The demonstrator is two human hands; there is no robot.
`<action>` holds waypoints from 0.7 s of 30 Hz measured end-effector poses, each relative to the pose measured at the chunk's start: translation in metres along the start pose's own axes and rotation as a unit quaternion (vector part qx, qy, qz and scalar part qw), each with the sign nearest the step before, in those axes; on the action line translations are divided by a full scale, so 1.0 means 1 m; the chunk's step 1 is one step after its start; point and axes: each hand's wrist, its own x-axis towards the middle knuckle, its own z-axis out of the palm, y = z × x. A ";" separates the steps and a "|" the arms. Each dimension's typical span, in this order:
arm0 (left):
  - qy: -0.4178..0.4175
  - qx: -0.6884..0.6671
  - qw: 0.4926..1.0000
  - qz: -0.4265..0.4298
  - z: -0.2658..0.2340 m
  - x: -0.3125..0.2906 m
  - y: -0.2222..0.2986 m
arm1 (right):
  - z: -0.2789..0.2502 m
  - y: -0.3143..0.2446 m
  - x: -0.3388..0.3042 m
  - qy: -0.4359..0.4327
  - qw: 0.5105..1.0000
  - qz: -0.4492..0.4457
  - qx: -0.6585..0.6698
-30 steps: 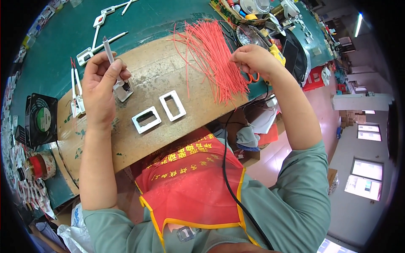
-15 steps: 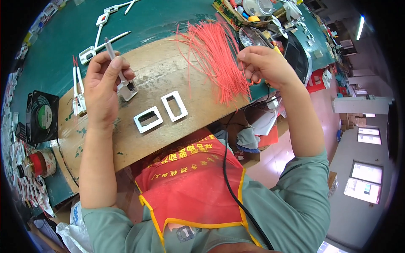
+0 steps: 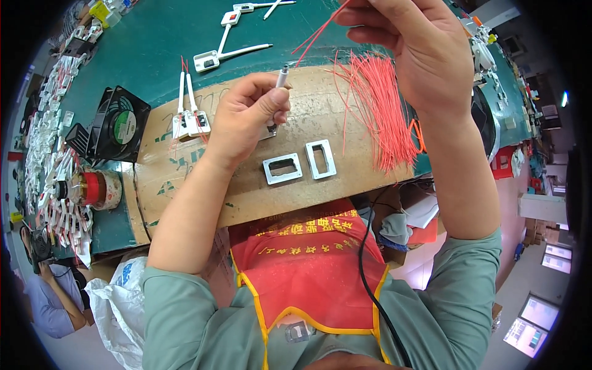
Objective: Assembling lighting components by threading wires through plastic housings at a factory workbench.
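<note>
My left hand (image 3: pixel 243 117) is closed around a white tube (image 3: pixel 282 78), its dark-tipped end pointing up. A small white housing, mostly hidden, shows beneath that hand. Higher up, my right hand (image 3: pixel 431 55) pinches thin red wire (image 3: pixel 320 34), apparently more than one strand. One strand's loose end hangs down just beyond the tube's tip; whether they touch I cannot tell. Below the right hand lies a bundle of red wires (image 3: pixel 379 111) on the brown board (image 3: pixel 246 197). Two white rectangular frames, one lying wide (image 3: pixel 269 173) and one turned lengthwise (image 3: pixel 327 160), rest nearer me.
Left on the board are white housings (image 3: pixel 191 123) with tubes and red wires. A black fan (image 3: pixel 117 120) and a jar (image 3: pixel 102 190) stand farther left. White rod pieces (image 3: pixel 225 49) lie on the green table. Orange-handled scissors (image 3: pixel 417 135) sit beside the bundle.
My right hand has lifted from beside the bundle, carrying red wire up and left toward the white tube. The whole view has shifted, so the table contents appear farther right.
</note>
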 end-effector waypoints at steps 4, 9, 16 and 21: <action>-0.010 0.007 1.000 -0.007 0.001 0.000 0.002 | 0.007 0.001 0.008 -0.004 1.000 0.003 -0.002; -0.012 0.013 1.000 -0.012 0.001 -0.001 0.004 | 0.009 0.008 0.010 -0.012 0.999 0.003 -0.039; -0.011 0.012 1.000 -0.010 0.001 0.000 0.003 | 0.005 0.015 0.006 -0.049 0.996 -0.055 -0.058; 0.001 0.006 1.000 -0.011 -0.001 -0.002 0.004 | 0.009 0.015 0.001 -0.054 0.995 -0.073 -0.043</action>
